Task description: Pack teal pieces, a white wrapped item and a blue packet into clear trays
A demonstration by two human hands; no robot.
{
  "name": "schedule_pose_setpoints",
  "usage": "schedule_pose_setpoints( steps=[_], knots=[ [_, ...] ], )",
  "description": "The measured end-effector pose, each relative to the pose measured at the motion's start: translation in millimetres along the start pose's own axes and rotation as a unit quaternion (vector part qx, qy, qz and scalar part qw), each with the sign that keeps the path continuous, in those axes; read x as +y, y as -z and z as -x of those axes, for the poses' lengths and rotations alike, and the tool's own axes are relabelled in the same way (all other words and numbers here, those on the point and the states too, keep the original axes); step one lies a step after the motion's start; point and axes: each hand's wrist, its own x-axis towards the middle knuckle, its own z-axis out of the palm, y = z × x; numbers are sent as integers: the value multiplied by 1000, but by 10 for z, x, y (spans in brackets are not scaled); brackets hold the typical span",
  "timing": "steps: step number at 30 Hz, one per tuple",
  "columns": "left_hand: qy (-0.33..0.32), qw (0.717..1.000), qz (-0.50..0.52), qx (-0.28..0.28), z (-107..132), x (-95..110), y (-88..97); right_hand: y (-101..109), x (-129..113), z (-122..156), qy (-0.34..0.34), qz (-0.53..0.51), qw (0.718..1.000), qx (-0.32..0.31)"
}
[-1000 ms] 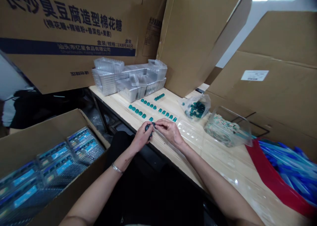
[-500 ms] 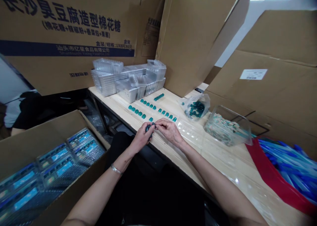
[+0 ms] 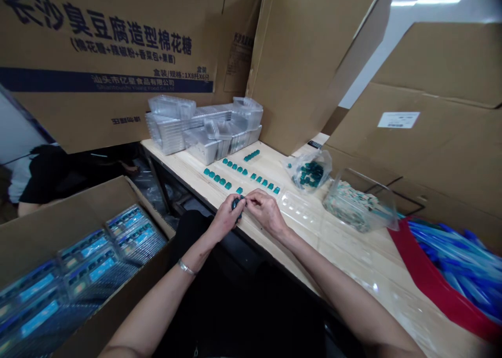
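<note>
My left hand (image 3: 226,215) is closed around several small dark teal pieces (image 3: 236,203), held just off the table's front edge. Against its fingertips, my right hand (image 3: 269,212) makes a pinch; whatever sits between thumb and finger is too small to make out. Just beyond both hands, small teal blocks (image 3: 222,181) lie in short rows on clear plastic trays. A tray with bare hollows (image 3: 300,205) lies to the right of my right hand.
Stacked clear trays (image 3: 168,130) stand at the back of the table. To the right are a bag of teal blocks (image 3: 311,174), a clear bin (image 3: 386,204) of small packets and a red container (image 3: 415,274) of blue strips. An open carton (image 3: 133,191) holds packed boxes at left.
The view has shifted slightly. My hands stay together in nearly the same spot, with the right fingers a little more curled. The rows of teal blocks look the same.
</note>
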Motion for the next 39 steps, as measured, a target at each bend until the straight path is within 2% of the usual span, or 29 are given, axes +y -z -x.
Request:
schedule_pose_setpoints(
  steps=[5,10,14,16,17,19,22,24,27,32,36,39],
  knots=[
    [-81,993,-84,28,-50,-38,37,17,21,0,40,58,998,-1],
    [-83,990,-108,36,-91,-87,31,-34,24,74,107,151,982,-34],
    [-132,982,-120,66,-108,-148,17,-92,-2,159,132,200,969,-55],
    [-120,986,-93,61,-84,-174,23,-62,-21,169,126,161,977,-68],
    [-93,992,-68,45,-62,-181,29,-28,-27,163,115,127,982,-76],
    [-18,1000,-1,-9,-9,-174,47,65,-25,141,81,53,991,-92],
    [64,989,96,-88,54,-123,80,206,17,106,32,-35,989,-142],
    [78,981,127,-121,64,-87,100,265,56,95,19,-73,982,-171],
    [89,976,132,-149,44,-76,122,297,91,88,20,-95,980,-173],
    [87,980,94,-151,37,-158,117,274,61,109,72,-92,979,-168],
    [38,996,13,-85,74,-173,81,265,19,157,8,-103,983,-154],
    [31,998,1,-50,91,-130,79,331,55,97,-19,-95,987,-125]
  ],
)
